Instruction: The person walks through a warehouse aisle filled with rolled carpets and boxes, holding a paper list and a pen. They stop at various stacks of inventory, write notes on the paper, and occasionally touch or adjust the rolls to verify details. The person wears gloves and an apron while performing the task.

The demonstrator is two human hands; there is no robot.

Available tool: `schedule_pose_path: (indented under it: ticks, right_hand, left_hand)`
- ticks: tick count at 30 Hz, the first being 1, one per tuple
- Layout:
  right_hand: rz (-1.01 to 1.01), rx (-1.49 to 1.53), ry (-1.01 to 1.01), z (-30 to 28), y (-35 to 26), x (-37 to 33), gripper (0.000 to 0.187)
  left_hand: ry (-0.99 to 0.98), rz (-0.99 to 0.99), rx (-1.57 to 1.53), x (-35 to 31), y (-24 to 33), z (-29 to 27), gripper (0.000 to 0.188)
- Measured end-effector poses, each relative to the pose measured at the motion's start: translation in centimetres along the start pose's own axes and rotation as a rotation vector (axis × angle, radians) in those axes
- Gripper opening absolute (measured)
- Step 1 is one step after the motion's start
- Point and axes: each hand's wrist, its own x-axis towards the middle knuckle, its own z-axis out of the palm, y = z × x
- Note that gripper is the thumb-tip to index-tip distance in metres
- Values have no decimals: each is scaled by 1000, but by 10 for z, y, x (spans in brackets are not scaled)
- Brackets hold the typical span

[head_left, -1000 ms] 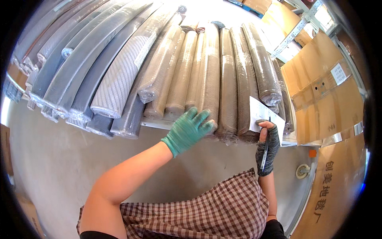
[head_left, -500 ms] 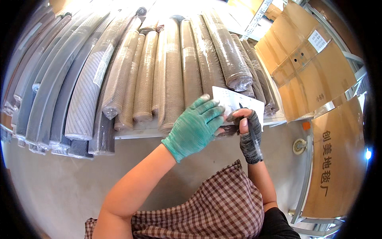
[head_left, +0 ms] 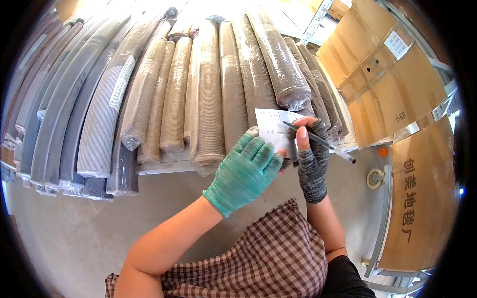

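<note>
My left hand (head_left: pixel 244 171), in a green glove with dark-stained fingertips, holds the lower left part of a white sheet of paper (head_left: pixel 268 120). Faint handwriting shows on the sheet, and its lower edge is partly hidden by my fingers. In my right hand (head_left: pixel 313 164), which wears a dark grey glove with bare thumb and fingertip, is a pen (head_left: pixel 325 143) with a clear barrel and black ends. The pen slants across the hand, its tip over the paper's upper right part. Beyond the paper lie brown rolled mats (head_left: pixel 208 99) in clear plastic wrap.
Grey and striped wrapped rolls (head_left: pixel 102 129) fill the left of the table. Their near ends overhang its pale front edge (head_left: pixel 169 168). At the right stand large cardboard sheets (head_left: pixel 385 84) on a metal-framed cart with a caster wheel (head_left: pixel 375 179).
The pen has swung from nearly upright to a slant, with its tip now over the paper. The paper has shifted slightly left, and my left hand has moved slightly down.
</note>
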Motion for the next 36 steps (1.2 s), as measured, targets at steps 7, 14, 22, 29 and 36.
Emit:
schedule_pose_path:
  ticks: [7, 14, 22, 29, 36]
  right_hand:
    - [-74, -42, -181, 11, -4, 1, 27]
    - [47, 132, -62, 10, -5, 6, 23]
    - [26, -119, -113, 0, -4, 0, 13]
    - [-65, -284, -133, 5, 0, 0, 14]
    - [-122, -314, -128, 6, 5, 1, 15]
  left_hand:
    - [180, 51, 4, -4, -16, -17, 23]
    - [109, 100, 36, -11, -19, -5, 26]
    - [8, 23, 95, -8, 5, -12, 30]
    - [-61, -23, 165, -6, 21, -11, 26]
    - [-47, -37, 188, -9, 30, -4, 21]
